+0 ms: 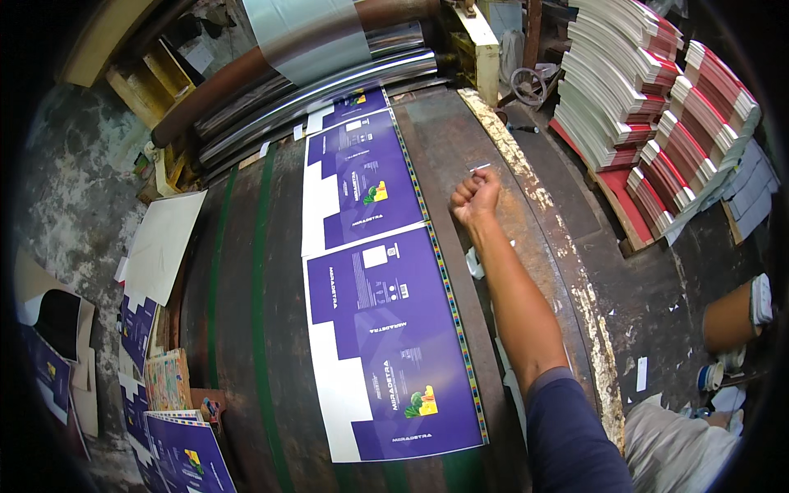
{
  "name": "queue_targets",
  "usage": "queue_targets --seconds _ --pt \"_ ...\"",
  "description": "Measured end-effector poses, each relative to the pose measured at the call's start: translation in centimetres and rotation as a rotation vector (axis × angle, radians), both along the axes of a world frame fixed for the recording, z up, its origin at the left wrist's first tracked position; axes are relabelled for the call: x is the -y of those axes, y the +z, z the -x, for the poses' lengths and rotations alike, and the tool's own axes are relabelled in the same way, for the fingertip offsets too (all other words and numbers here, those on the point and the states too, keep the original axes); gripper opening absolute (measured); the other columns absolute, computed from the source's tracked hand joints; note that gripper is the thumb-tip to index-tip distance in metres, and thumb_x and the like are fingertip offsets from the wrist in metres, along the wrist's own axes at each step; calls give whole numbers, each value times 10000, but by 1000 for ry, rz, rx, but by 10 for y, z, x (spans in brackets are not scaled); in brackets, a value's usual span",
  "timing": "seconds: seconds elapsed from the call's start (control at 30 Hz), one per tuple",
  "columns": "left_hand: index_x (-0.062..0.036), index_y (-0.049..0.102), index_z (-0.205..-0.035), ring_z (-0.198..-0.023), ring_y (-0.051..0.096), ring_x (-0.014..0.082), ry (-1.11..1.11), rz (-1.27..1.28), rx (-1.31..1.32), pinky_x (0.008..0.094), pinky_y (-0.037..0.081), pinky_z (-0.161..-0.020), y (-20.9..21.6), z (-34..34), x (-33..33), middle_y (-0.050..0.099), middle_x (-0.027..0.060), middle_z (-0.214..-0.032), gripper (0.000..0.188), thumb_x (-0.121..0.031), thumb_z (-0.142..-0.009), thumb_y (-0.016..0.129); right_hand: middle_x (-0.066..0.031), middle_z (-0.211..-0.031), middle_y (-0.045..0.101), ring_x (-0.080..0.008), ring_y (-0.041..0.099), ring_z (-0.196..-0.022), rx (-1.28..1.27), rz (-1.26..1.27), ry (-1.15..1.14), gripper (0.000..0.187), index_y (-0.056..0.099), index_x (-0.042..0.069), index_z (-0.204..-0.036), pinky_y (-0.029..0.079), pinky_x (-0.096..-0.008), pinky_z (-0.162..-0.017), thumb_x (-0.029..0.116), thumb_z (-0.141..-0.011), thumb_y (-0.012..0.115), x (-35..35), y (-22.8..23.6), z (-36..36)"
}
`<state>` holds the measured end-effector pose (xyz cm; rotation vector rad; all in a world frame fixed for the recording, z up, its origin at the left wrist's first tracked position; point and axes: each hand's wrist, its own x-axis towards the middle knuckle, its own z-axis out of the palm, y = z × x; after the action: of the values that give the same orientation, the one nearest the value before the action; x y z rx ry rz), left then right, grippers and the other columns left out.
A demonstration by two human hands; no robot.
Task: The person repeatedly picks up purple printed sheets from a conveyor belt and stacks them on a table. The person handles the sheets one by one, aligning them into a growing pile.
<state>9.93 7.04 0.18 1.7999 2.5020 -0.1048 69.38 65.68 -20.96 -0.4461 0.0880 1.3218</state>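
Note:
My right hand [477,197] is closed above the worn machine bed [444,135], to the right of the printed sheets. A small, thin, whitish stick-like piece [479,168] pokes out between its fingers; its kind I cannot make out. Left of my forearm lies a purple and white printed sheet [440,345] with a fruit picture. Beyond it is a second such sheet [390,181], and a third one [371,105] reaches the shiny metal rollers [304,103]. A crumpled whitish scrap [474,264] shows beside my forearm. No left hand is in the picture.
Pale film [311,41] hangs over a brown roller. Tall stacks of red and white sheets [616,82] stand at the far right. More purple sheets [185,452] lie lower left. A handwheel [528,85], a cardboard core [730,322] and grey cloth [678,448] are on the right.

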Motion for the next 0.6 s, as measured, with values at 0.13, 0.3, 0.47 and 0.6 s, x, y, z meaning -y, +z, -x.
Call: queue_targets --seconds 0.13,0.3,0.47,0.6 --pt "66 567 -1274 -1241 493 448 11 -3 -30 468 378 -1081 -1 2 -5 537 284 -1316 414 -18 -871 603 47 -484 150 -121 131 -396 20 58 4 443 206 220 -559 110 -291 -381 258 -826 557 -7 0 4" --pt "71 579 -1265 -1243 491 459 -51 12 -56 489 376 -1085 0 13 -2 544 289 -1309 413 -76 -881 622 53 -479 175 -107 153 -388 60 -9 -10 426 229 223 -569 123 -275 -369 249 -837 558 3 13 -13" --pt "59 577 -1277 -1221 509 454 14 -48 54 480 413 -1063 -16 30 20 549 282 -1303 414 -45 -877 599 59 -491 202 -91 166 -396 312 -24 42 412 265 221 -578 134 -274 -378 251 -867 557 56 56 -23" --pt "54 596 -1259 -1172 535 468 -150 -170 -89 495 426 -1027 -23 31 24 579 297 -1262 402 -18 -864 580 62 -501 238 -81 183 -403 507 8 79 410 279 213 -588 144 -273 -381 255 -887 555 139 98 -23"
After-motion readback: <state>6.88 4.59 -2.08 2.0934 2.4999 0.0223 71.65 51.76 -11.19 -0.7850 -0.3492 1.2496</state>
